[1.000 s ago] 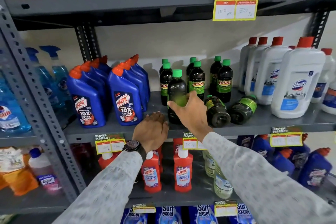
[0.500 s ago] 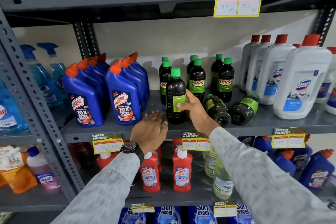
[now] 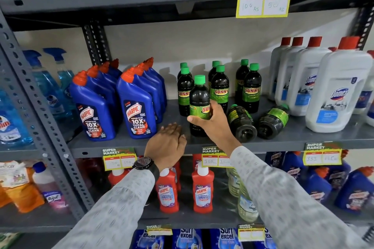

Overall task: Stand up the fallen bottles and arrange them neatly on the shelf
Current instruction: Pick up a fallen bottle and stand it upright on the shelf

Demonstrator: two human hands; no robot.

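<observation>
A dark bottle [image 3: 199, 105] with a green cap and green label stands upright near the front of the middle shelf [image 3: 283, 137], in front of the rows of like bottles. The right hand [image 3: 210, 121] is wrapped around its lower half, fingers across the label and thumb on the left side. Just to the right, two more of these bottles lie on their sides with their bases toward the front: the nearer fallen bottle [image 3: 241, 123] just beside the right wrist and the farther fallen bottle [image 3: 272, 121] next to the white jugs [image 3: 340, 89]. The left hand [image 3: 167, 145] lies open, palm down, on the front edge of the shelf, holding nothing, with a watch [image 3: 142, 162] on its wrist. Blue toilet-cleaner bottles [image 3: 137, 105] stand to the left.
</observation>
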